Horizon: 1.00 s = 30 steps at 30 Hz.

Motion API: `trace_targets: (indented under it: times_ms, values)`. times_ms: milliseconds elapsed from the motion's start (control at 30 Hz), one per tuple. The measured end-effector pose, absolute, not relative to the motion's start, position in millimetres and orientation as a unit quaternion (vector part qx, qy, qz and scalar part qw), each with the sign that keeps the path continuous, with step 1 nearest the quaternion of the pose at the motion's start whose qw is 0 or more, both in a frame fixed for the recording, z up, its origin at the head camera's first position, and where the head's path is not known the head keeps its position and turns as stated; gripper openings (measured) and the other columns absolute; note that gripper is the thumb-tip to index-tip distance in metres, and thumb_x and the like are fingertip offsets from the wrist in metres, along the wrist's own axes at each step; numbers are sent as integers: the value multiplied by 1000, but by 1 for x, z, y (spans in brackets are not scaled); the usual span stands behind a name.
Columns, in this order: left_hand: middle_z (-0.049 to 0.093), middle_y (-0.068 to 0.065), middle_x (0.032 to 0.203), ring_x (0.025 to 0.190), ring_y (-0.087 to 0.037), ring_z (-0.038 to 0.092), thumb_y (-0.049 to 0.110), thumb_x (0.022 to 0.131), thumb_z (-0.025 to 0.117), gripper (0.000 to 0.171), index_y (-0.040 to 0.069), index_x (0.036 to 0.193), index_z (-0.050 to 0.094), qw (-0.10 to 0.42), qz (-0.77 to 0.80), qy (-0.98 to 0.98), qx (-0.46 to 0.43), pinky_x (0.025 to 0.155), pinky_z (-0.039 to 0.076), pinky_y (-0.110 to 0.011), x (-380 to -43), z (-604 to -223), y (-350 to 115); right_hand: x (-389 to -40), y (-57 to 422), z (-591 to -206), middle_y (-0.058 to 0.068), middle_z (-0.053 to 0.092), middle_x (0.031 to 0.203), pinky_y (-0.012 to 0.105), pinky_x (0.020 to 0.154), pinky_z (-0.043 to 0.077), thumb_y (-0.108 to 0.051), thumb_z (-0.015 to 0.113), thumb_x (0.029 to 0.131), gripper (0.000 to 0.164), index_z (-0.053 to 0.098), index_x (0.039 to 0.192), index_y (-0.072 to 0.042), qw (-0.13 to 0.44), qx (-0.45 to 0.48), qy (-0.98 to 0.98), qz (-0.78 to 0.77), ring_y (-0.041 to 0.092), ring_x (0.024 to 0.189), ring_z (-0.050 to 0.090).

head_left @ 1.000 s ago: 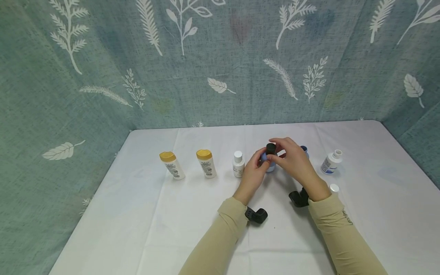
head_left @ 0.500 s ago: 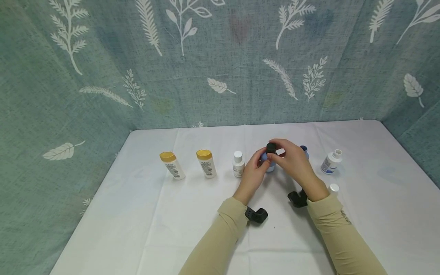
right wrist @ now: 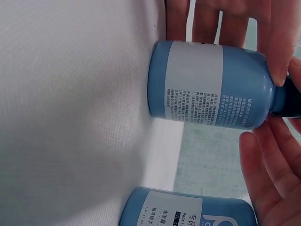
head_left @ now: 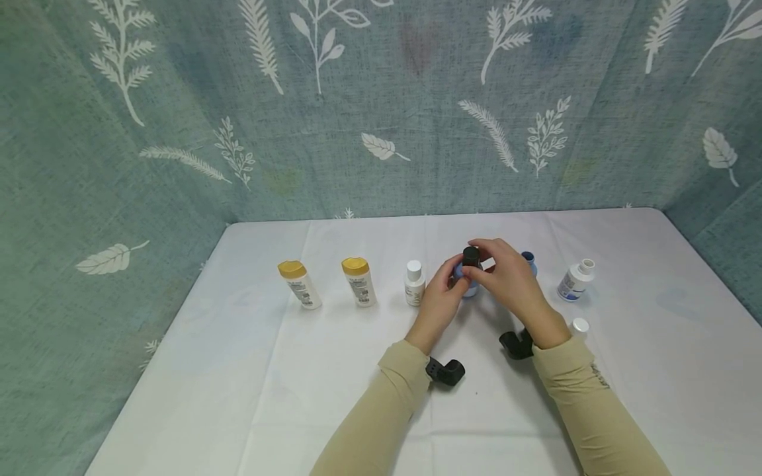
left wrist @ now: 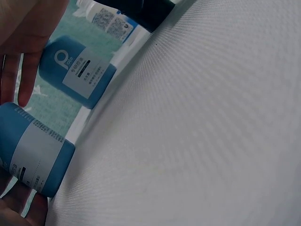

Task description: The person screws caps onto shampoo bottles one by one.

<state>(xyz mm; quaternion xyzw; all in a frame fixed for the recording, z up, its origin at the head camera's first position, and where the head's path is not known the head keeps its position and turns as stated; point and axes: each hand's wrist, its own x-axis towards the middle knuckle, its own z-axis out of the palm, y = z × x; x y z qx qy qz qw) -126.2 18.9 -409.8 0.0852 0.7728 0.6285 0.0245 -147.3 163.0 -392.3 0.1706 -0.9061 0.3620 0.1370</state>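
A blue bottle with a white label stands on the cloth, upright in the head view. My left hand holds it around the body and shoulder, thumb on the near side. On its neck sits a black cap, which my right hand pinches between thumb and fingers. Just right of it stands a second blue bottle, its dark mouth uncapped in the head view and mostly hidden behind my right hand. A small white bottle with a white cap is close to the left hand.
Two white bottles with yellow caps stand to the left, the outer yellow-capped bottle and the inner yellow-capped bottle. An uncapped white bottle is at the right. A white cap shows beside the right wrist. Patterned green fabric hangs behind the table.
Both hands stay on the bottle and its cap; the right fingers shift very slightly around the cap. The other bottles stand where they were.
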Motion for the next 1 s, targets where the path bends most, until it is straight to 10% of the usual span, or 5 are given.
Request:
trace_targets:
  times_ms: [367, 1000]
  values:
    - [43, 12, 130, 118, -5, 40, 39, 87, 52, 44, 37, 130, 41, 18, 628, 774, 86, 93, 37, -27, -144, -441, 24, -145, 164, -389, 8, 54, 109, 35, 72, 49, -36, 62, 82, 51, 51, 123, -8, 147, 175, -893, 389, 20, 100, 52]
    - [35, -1, 139, 130, -14, 25, 34, 91, 50, 57, 18, 139, 24, -56, 670, 728, 137, 101, 26, -42, -119, -372, 26, -136, 172, -354, -5, 57, 110, 33, 81, 45, -40, 45, 92, 35, 58, 115, -17, 179, 136, -851, 475, 10, 101, 52]
